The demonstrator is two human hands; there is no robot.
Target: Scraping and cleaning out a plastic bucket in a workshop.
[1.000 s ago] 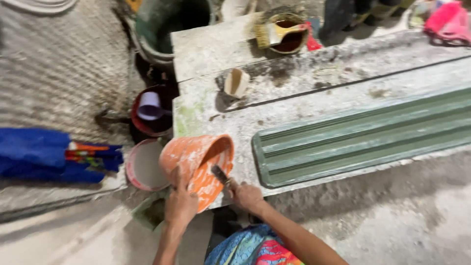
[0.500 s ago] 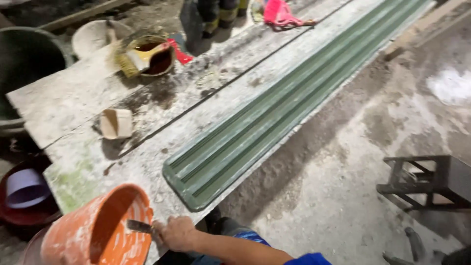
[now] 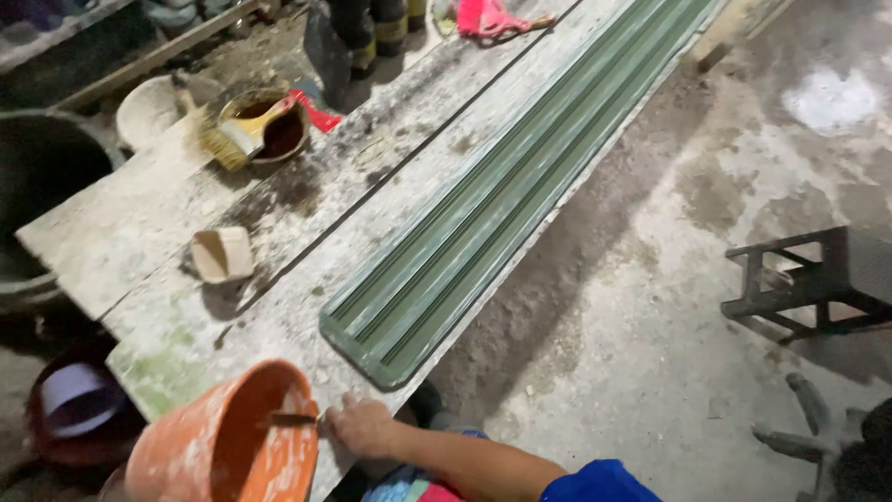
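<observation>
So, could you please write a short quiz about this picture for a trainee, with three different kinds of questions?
1. True or false: the long green ribbed mould lies on the floor.
2. Which thing does the right hand hold into the orange plastic bucket? A) a thin dark tool B) a brush C) a cup
3. Fill in: the yellow brush rests in a round brown ____.

Key: 1. False, it lies on the dusty workbench. 2. A. 3. bowl.
</observation>
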